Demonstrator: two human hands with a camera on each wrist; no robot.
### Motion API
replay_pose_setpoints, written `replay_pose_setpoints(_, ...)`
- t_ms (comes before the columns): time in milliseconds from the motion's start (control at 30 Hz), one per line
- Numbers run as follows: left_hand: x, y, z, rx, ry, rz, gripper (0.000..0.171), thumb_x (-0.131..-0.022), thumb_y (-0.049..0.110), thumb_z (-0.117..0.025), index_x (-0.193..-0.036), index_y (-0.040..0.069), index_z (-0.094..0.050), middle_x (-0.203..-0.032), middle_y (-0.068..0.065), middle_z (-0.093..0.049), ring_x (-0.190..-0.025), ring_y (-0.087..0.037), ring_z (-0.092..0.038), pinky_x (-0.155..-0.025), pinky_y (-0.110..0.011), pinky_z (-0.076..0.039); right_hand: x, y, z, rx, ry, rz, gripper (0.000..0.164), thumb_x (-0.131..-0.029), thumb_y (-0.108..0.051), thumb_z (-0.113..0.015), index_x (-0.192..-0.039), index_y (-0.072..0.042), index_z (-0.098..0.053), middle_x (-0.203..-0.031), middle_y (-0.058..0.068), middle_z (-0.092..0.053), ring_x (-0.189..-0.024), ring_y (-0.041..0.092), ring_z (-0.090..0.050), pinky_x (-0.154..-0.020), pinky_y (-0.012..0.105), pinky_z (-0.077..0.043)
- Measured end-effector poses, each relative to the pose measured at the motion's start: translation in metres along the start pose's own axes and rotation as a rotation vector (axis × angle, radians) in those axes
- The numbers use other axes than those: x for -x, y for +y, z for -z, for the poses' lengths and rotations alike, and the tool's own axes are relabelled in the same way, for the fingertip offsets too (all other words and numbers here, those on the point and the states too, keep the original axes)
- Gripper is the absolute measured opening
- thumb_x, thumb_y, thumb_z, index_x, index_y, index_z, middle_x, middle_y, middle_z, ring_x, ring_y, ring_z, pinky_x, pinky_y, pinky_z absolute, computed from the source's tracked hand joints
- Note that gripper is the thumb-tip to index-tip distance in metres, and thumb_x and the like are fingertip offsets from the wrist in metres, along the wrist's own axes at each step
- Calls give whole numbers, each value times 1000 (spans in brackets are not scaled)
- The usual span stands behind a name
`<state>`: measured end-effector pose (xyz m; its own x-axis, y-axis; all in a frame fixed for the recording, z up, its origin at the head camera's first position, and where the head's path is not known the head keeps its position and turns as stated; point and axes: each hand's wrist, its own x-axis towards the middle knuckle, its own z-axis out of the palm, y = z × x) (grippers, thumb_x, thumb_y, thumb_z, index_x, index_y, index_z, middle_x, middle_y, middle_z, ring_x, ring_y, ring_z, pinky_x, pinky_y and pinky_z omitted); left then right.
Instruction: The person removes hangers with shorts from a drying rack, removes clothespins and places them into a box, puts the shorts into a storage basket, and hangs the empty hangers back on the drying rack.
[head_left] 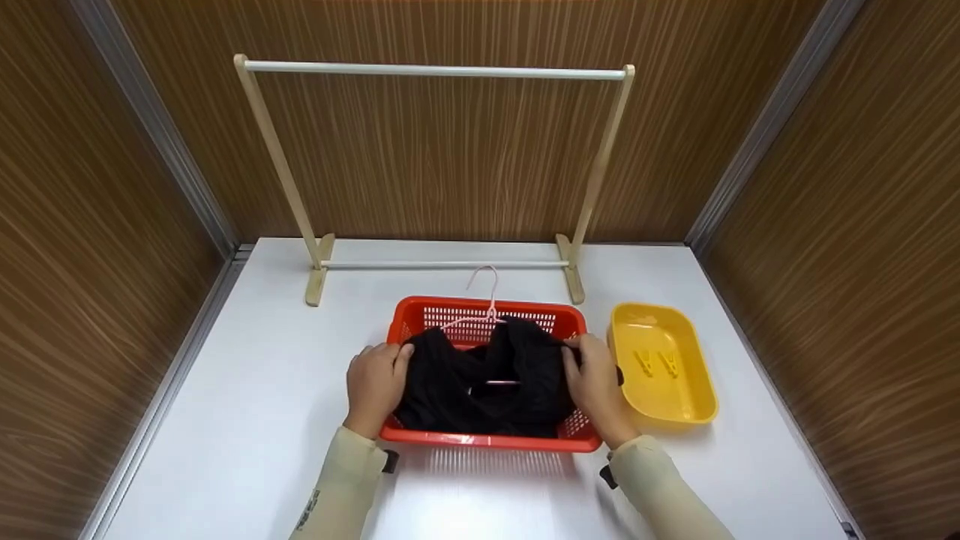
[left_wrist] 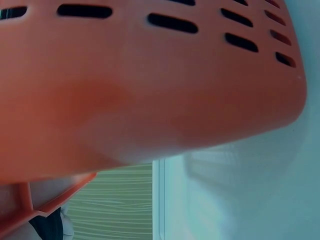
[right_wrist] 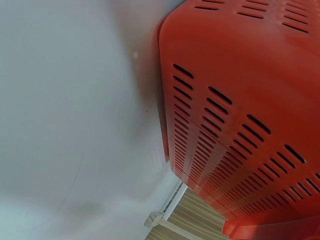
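A black garment [head_left: 465,386] lies bunched in a red slotted basket [head_left: 495,441] on the white table. A pink hanger [head_left: 491,313] sits in it, its hook sticking up past the basket's back rim. The left hand [head_left: 375,382] pinches the cloth at the left side, thumb on top. At the right side, the right hand [head_left: 596,386] grips the cloth between thumb and fingers. In the left wrist view the basket wall [left_wrist: 150,100] fills most of the picture. The right wrist view shows the basket's slotted side [right_wrist: 235,110], with neither hand plainly seen.
A wooden rack with a white top bar [head_left: 435,70] stands behind the basket. To the right is a yellow tray [head_left: 675,409] holding two yellow clothespins [head_left: 667,365]. Wood-patterned walls [head_left: 465,165] enclose the table [head_left: 300,360] at the back and sides.
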<state>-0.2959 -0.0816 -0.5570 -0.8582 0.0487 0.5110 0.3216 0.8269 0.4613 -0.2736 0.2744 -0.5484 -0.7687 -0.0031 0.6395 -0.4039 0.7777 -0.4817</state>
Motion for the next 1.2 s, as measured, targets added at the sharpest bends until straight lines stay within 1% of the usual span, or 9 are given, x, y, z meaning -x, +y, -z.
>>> replay_pose_setpoints(167, -1, 1, -1, 10, -14, 8, 46, -104, 33, -61, -63, 15, -52, -64, -7, -58, -64, -32, -55, -63, -45, -43, -1, -1, 3, 1, -7, -22, 4, -97, -2, -67, -100, 1, -66, -95, 16, -70, -89, 35, -66, -83, 50, -52)
replay_pose_setpoints(333, 0, 1, -1, 11, -18, -6, 46, -104, 33, -62, -63, 15, -52, -64, -7, -58, -63, -32, -55, -62, -46, -43, 0, -2, 5, 2, -5, -36, 5, -95, 1, -69, -99, 0, -67, -94, 16, -71, -88, 35, -67, -82, 50, -53)
replay_pose_setpoints(567, -1, 0, 0, 10, -2, -14, 45, -104, 34, -62, -64, 14, -52, -64, -8, -58, -63, -32, -55, -62, -46, -43, -3, -2, 3, -21, -17, -48, 6, -98, -3, -67, -100, 3, -67, -95, 15, -71, -89, 33, -67, -83, 49, -53)
replay_pose_setpoints(733, 0, -2, 2, 43, 6, -4, 43, -103, 32, -64, -66, 14, -54, -64, -7, -57, -63, -31, -54, -62, -45, -42, -1, -4, 3, -25, -18, -52, 6, -99, -4, -66, -101, 1, -67, -96, 15, -70, -89, 32, -66, -83, 48, -52)
replay_pose_setpoints(800, 0, -2, 2, 73, 5, 14, 37, -103, 32, -65, -72, 13, -58, -68, -6, -60, -65, -30, -55, -63, -44, -42, 0, -5, 4, -22, -12, -52, 5, -99, -4, -66, -101, 0, -68, -96, 15, -70, -89, 32, -66, -84, 47, -52)
replay_pose_setpoints(900, 0, -2, 4, 141, -11, 51, 24, -102, 33, -66, -92, 11, -67, -81, -7, -68, -73, -29, -60, -69, -45, -46, 0, -5, 4, -18, 10, -35, 6, -99, -3, -66, -103, 0, -68, -96, 15, -70, -89, 32, -66, -84, 46, -53)
replay_pose_setpoints(1000, -2, -2, 9, 205, -40, 64, 26, -102, 33, -66, -116, 11, -70, -100, -9, -75, -84, -29, -65, -79, -48, -50, -1, -4, 4, -36, 43, -6, 7, -98, -2, -67, -104, 0, -68, -97, 15, -70, -90, 31, -66, -85, 46, -53)
replay_pose_setpoints(1133, -4, -1, 16, 237, -96, 19, 27, -104, 34, -64, -115, 11, -72, -106, -8, -74, -93, -28, -66, -87, -49, -50, 0, -3, 2, -86, 66, 1, 7, -99, -2, -66, -105, 0, -68, -98, 14, -68, -93, 30, -64, -88, 44, -51)
replay_pose_setpoints(1200, -4, -1, 18, 245, -138, 13, 30, -104, 37, -62, -115, 10, -72, -107, -7, -72, -97, -27, -66, -90, -49, -50, 1, -2, 3, -105, 74, 1, 7, -99, -1, -67, -105, 0, -68, -98, 14, -68, -94, 30, -64, -88, 44, -50)
